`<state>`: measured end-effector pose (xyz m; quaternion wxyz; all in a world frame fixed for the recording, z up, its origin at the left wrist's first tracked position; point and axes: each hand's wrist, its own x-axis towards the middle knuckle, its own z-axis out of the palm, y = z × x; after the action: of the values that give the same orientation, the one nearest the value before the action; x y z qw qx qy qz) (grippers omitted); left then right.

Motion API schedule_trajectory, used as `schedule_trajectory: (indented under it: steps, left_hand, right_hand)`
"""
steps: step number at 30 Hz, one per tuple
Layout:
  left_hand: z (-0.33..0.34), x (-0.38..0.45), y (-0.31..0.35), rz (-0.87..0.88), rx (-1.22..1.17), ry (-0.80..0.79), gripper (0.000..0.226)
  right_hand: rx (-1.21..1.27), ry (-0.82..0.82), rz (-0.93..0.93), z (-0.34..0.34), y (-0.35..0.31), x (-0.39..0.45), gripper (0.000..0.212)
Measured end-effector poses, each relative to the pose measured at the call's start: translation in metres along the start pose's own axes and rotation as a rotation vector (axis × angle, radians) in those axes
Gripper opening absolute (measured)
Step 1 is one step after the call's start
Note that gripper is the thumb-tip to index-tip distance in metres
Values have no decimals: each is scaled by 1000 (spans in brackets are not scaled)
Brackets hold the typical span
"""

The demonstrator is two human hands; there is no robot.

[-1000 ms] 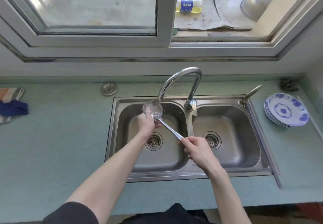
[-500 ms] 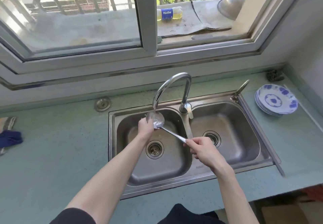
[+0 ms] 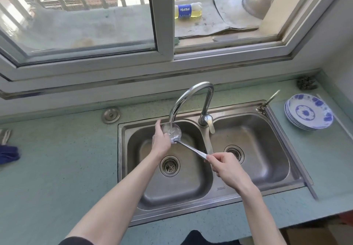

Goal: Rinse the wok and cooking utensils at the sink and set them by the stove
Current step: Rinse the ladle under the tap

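The bottle [image 3: 188,10] lying on its side on the ledge outside the window carries a blue label reading PEPSI, seen upside down, with yellowish liquid inside. Small stamped lettering sits on the front rim of the double-basin steel sink [image 3: 221,188], between the two basins, too small to read.

The ladle [image 3: 172,133] is held over the sink's left basin, its bowl directly under the spout of the curved faucet [image 3: 193,95], with water running onto it. The handle slants down from the bowl toward the divider between the basins. The right hand [image 3: 225,168] grips the end of that handle, fingers curled around it, above the divider. The left hand [image 3: 161,139] is at the bowl's left side, fingers touching the bowl; how far they wrap it cannot be told from here.

Right of the sink, a stack of blue-and-white plates [image 3: 308,112] rests on the green counter [image 3: 57,168]. Behind the sink's left corner sits a round metal cap [image 3: 110,115]. Far left of the sink lies a blue cloth [image 3: 8,154].
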<state>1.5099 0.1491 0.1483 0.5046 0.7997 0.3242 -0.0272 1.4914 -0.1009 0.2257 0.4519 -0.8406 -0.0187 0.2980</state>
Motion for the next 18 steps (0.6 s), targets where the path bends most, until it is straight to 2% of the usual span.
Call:
schedule_trajectory:
  steps: [2,5,9,11,13,18]
  left_hand:
    - [1,-3,-5,148,209,5,69]
    - [6,-6,-28,341,623,40,70]
    - [7,-16,-55,562,928,56,64]
    - [8,-24,-60,676,1043,-14,65]
    - [6,-31,-66,743,1057,-63,69]
    - [-12,-19,-63,716,1181,-88,89]
  right_hand:
    - [-11,21,-15,5,0,0,47]
    - [-39,50,-17,8,-1,0,45]
    - [-141,90,-33,12,-5,1,47]
    - [-205,108,-46,17,-6,3,47]
    - [-232,108,-46,20,-6,3,46]
    - [-192,44,-20,27,-9,0,45]
